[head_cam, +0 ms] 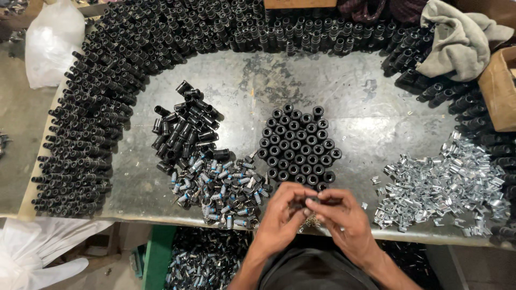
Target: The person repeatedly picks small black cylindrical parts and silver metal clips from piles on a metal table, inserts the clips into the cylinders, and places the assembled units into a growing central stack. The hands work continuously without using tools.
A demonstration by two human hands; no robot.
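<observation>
I am looking down at my own two hands, and both are showing bare: no gloves, no rings, no watch or band at either wrist. My left hand (279, 217) is coming in from about seven o'clock, my right hand (346, 220) from about five o'clock. Both forearms are showing uncovered right down to the frame's lower edge, with no sleeve reaching them. Between them, at six o'clock, I am wearing a dark grey garment (317, 271) with soft folds.
</observation>
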